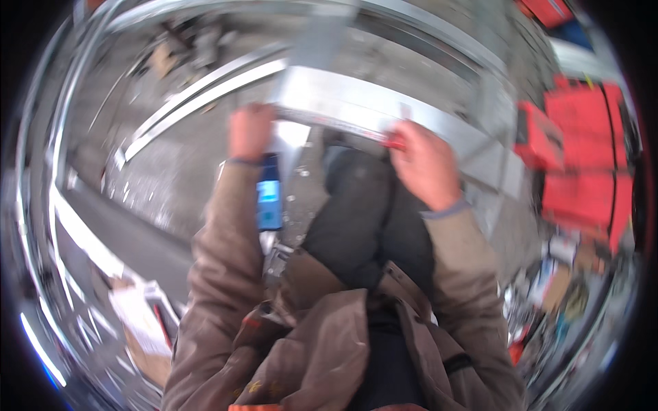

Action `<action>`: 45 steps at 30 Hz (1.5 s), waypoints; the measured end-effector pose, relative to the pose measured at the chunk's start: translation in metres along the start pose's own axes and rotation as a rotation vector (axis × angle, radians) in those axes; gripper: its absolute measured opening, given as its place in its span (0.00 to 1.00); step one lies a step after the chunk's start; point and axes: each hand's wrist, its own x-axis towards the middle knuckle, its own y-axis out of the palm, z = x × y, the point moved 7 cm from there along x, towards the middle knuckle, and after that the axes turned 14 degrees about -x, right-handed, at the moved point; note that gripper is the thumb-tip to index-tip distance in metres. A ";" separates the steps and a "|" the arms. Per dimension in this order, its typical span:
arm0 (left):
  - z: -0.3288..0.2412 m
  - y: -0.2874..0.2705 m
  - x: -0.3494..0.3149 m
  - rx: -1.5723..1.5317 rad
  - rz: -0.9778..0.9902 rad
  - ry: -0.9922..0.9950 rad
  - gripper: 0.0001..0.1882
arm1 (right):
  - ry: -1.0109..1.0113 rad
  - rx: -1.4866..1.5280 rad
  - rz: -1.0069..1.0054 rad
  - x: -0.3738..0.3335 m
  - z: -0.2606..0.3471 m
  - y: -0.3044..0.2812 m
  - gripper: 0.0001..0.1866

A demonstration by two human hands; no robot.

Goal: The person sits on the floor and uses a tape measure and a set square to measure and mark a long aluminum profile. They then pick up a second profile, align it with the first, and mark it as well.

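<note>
A thin, pale strip with small dark and red marks, which looks like a drawn-out tape measure, runs between my hands along the near edge of a wide silvery metal profile. My right hand is closed around a small red part at the strip's right end. At the other end my left hand is closed, its fingers blurred by motion at the strip and the profile's left end. Just below my left wrist lies a blue device with a lit screen.
Long metal profiles lie on the grey floor at the left, beside a metal frame. Red cases stand at the right, with cluttered small items nearer me. Papers rest at the lower left.
</note>
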 end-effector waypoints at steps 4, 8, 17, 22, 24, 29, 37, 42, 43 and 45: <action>-0.030 -0.042 -0.024 -0.243 -0.183 0.079 0.22 | 0.000 0.086 -0.097 -0.010 0.021 -0.014 0.13; -0.113 0.011 -0.088 -0.429 0.061 0.052 0.15 | 0.112 0.127 -0.257 -0.058 0.002 -0.056 0.18; -0.241 0.197 -0.253 -0.301 0.681 0.619 0.08 | 0.594 0.951 -0.311 -0.203 -0.063 -0.055 0.20; -0.241 0.242 -0.285 -0.554 0.910 0.427 0.10 | 0.683 1.323 -0.247 -0.230 -0.082 -0.053 0.16; -0.234 0.254 -0.290 -0.594 0.956 0.365 0.12 | 0.710 1.354 -0.239 -0.233 -0.086 -0.055 0.16; -0.205 0.274 -0.300 -0.775 0.722 0.112 0.25 | 0.789 1.326 -0.242 -0.236 -0.096 -0.051 0.13; -0.198 0.291 -0.321 -0.760 0.828 -0.067 0.35 | 0.726 1.047 -0.515 -0.239 -0.101 -0.047 0.10; -0.209 0.304 -0.319 -0.597 0.933 0.051 0.34 | 0.714 0.883 -0.441 -0.241 -0.109 -0.074 0.11; -0.213 0.307 -0.319 -0.605 0.946 0.072 0.34 | 0.723 0.897 -0.460 -0.242 -0.111 -0.072 0.11; -0.224 0.314 -0.317 -0.623 0.964 0.116 0.35 | 0.689 0.844 -0.557 -0.243 -0.120 -0.073 0.12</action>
